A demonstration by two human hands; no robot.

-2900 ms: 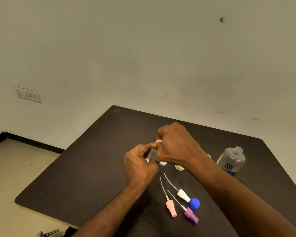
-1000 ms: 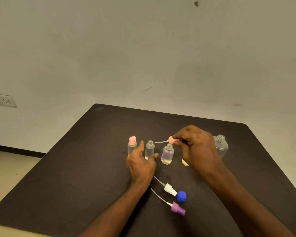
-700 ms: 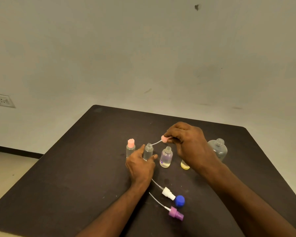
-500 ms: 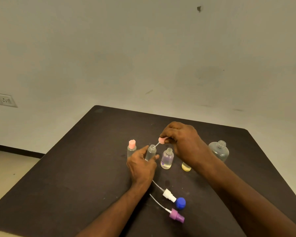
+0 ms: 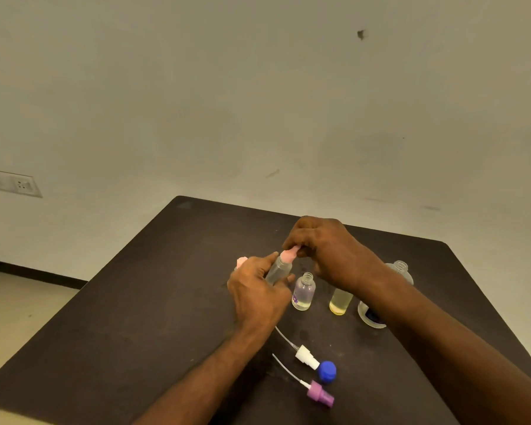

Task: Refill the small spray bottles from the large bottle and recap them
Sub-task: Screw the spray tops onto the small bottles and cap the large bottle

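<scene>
Seen from the head camera, a person worked over a dark surface (image 5: 129, 317) set against a pale wall (image 5: 258, 102). The left hand (image 5: 258, 292) was wrapped around a small clear spray bottle (image 5: 278, 269), which leaned with its neck toward the right and far side. The right hand (image 5: 325, 253) pinched a pink spray cap (image 5: 288, 256) between thumb and fingertips, the cap sitting at the mouth of that bottle; whether it was fully seated could not be told.

Just behind the left hand, at the far left of the group, a second pink cap (image 5: 241, 261) showed on another small bottle, whose body was mostly hidden by the hand. To the right of the held bottle stood an open small bottle with a purple mark (image 5: 303, 292), a shallow layer of pale liquid at its bottom. Further right stood a small bottle of yellowish liquid (image 5: 340, 302), its top hidden under the right wrist. The large clear bottle (image 5: 400, 271) stood uncapped at the far right, partly covered by the right forearm.

Nearer the camera, three loose tops lay on the surface: a white spray cap (image 5: 306, 357) with its thin dip tube pointing toward the left hand, a blue round cap (image 5: 327, 371) touching the white one's nozzle end, and a purple spray cap (image 5: 319, 394) with its own tube, just beside them on the near side.

A wall socket (image 5: 14, 184) sat on the wall at the far left.
</scene>
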